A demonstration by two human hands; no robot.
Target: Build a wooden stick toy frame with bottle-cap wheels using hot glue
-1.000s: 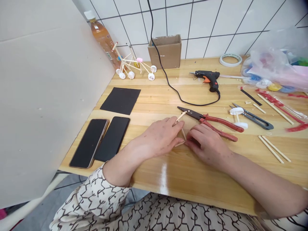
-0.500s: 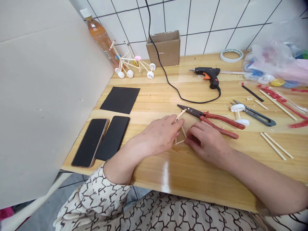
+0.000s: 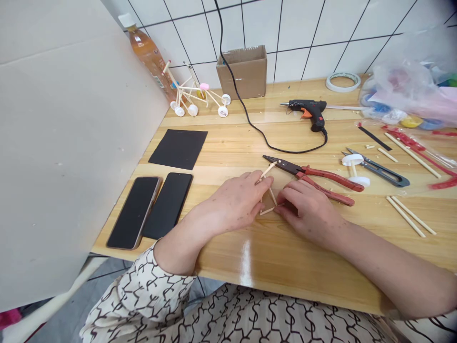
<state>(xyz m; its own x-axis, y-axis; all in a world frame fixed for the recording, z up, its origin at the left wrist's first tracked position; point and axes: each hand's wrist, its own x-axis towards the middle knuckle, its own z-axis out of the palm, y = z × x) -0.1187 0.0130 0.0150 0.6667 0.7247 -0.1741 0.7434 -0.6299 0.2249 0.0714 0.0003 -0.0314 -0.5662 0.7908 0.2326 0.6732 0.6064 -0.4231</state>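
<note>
A small frame of thin wooden sticks (image 3: pixel 272 194) stands between my hands on the table. My left hand (image 3: pixel 237 197) is closed around its upper left part, with one stick jutting out past the fingers. At the lower right, the fingertips of my right hand (image 3: pixel 303 209) pinch the end of the bottom stick. My fingers hide parts of the frame's joints. Just beyond the hands lie long-nose pliers (image 3: pixel 289 166) with red handles, close to my right hand.
Behind the pliers rests a black glue gun (image 3: pixel 310 112), its cord crossing the table. Thread snips (image 3: pixel 383 169), a white-wheeled axle (image 3: pixel 353 169) and loose sticks (image 3: pixel 410 216) lie right. Two phones (image 3: pixel 133 212) and a black sheet (image 3: pixel 178 148) lie left. A stick model (image 3: pixel 189 93) stands behind.
My left fingers have shifted very slightly on the stick frame. Otherwise both hands keep their places and hold.
</note>
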